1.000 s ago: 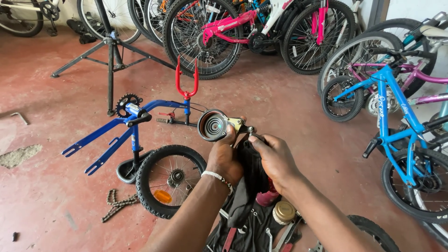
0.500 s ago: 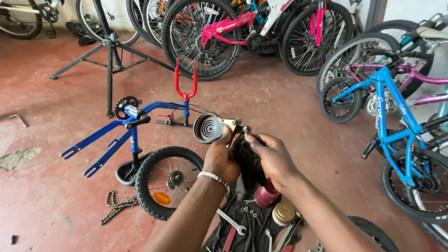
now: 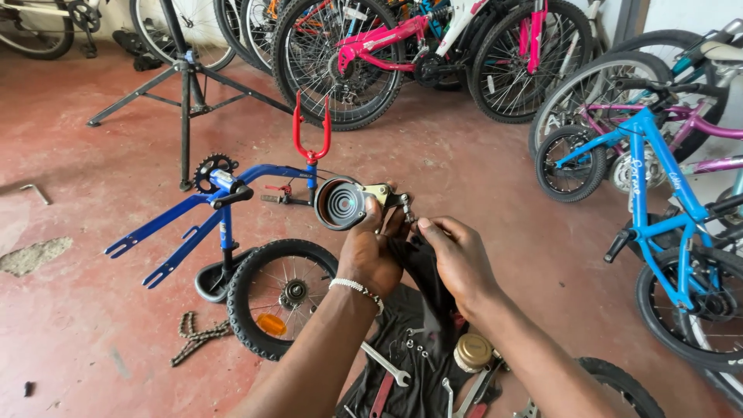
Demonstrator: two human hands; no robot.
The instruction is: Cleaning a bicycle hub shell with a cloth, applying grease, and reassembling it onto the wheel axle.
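Bicycle lamp [image 3: 340, 203], clamped in the left hand [image 3: 371, 251] while the right hand [image 3: 457, 255] pinches its bracket screw [image 3: 405, 207], could shed that screw into the tool bag [image 3: 410, 364] below.

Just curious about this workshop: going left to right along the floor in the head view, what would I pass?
Bike chain → small loose wheel → left hand → right hand → blue bike.
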